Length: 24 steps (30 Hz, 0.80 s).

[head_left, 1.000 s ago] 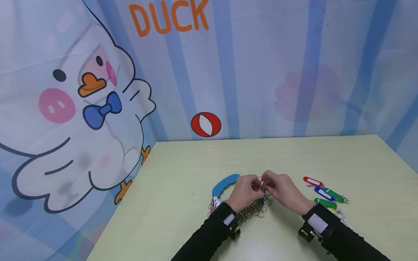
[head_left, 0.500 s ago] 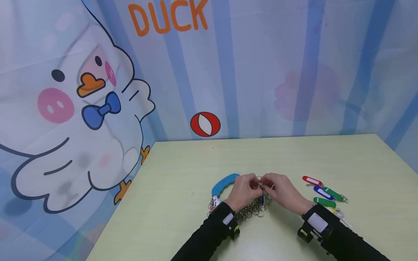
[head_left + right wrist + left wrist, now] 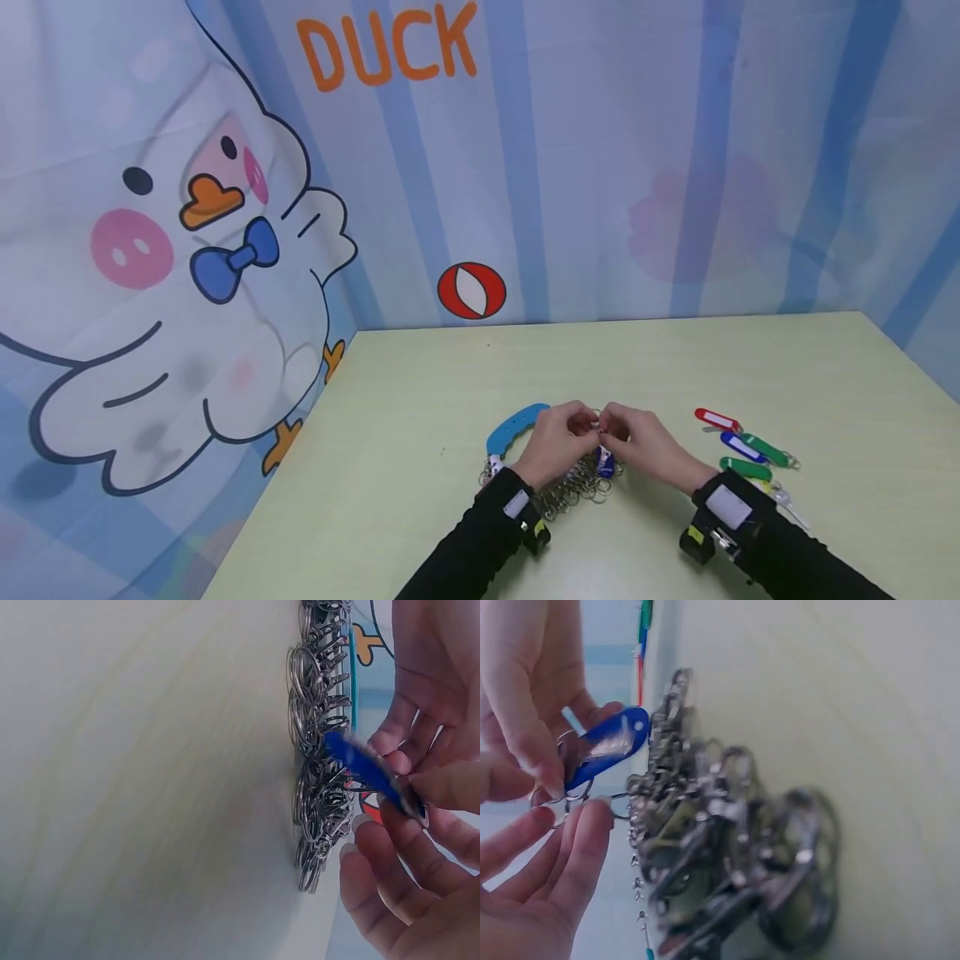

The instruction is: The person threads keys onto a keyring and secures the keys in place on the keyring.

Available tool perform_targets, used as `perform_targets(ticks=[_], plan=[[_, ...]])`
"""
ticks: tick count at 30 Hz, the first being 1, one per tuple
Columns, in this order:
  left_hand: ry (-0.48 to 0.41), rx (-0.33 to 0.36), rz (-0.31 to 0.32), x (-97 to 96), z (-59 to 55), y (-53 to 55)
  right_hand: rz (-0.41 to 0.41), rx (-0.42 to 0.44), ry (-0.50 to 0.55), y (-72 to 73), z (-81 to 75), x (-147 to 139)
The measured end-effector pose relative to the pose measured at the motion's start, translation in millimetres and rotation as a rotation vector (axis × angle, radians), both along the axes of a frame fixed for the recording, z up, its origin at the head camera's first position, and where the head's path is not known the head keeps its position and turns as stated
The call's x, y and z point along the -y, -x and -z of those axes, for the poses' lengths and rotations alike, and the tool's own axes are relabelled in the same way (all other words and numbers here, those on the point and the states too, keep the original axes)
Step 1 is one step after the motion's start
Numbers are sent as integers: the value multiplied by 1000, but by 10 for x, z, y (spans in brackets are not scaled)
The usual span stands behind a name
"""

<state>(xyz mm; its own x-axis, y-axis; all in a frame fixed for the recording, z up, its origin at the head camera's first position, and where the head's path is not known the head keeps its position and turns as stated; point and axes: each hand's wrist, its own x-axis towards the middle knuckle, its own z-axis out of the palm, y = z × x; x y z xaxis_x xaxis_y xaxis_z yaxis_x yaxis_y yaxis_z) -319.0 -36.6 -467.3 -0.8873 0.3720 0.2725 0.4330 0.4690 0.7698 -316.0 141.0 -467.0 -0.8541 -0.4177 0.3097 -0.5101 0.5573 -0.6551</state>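
Note:
My left hand point(image 3: 555, 446) pinches a thin metal ring point(image 3: 621, 806) at its fingertips, beside the bunch of key rings point(image 3: 573, 487). Opposite it, fingertips nearly meeting, my right hand point(image 3: 645, 437) holds a blue key tag point(image 3: 607, 746) by its ring end. The tag point(image 3: 605, 462) hangs down just below the fingers, with a pale label on its face. Clasps and rings crowd below both hands, strung along a large hoop with a blue curved handle point(image 3: 513, 427). Fingers hide part of the small rings where the two hands meet.
Right of the hands lie more key tags: a red one point(image 3: 716, 418), a blue one point(image 3: 742, 447) and green ones, the nearer green tag point(image 3: 746, 467) beside a key point(image 3: 787, 504). All rest on a pale table point(image 3: 420, 517) before a duck-print backdrop point(image 3: 585, 167).
My right hand has come down slightly and closer to the left. The blue key tag, earlier seen as a thin edge, now shows its face below the fingers. The left hand stays nearly in place.

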Motion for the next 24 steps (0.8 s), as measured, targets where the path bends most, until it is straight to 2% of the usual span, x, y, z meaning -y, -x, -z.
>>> perform_targets(ticks=[2,4,6,11,13,15,17,24], plan=[[14,12,13,11,-6,7,7,10,6,1,-8,-7],[53,-8,15,17,-14,12,5,23,16,1,-27,-15],[113,-70,0,16,-35,11,-10,34,22,0,-52,-22],[265,-296,-62,-14,-101,2,-34,32,20,11,-102,-28],[273,-327,-76,-29,-110,13,-21,23,26,12,-114,-31],[243,-291,-83,-40,-113,22,0,16,31,7,-124,-31],[189,-222,-88,-50,-107,30,5,6,27,0,-125,-35],[-11,72,-110,-60,-82,35,-62,-49,-45,-38,-106,-58]])
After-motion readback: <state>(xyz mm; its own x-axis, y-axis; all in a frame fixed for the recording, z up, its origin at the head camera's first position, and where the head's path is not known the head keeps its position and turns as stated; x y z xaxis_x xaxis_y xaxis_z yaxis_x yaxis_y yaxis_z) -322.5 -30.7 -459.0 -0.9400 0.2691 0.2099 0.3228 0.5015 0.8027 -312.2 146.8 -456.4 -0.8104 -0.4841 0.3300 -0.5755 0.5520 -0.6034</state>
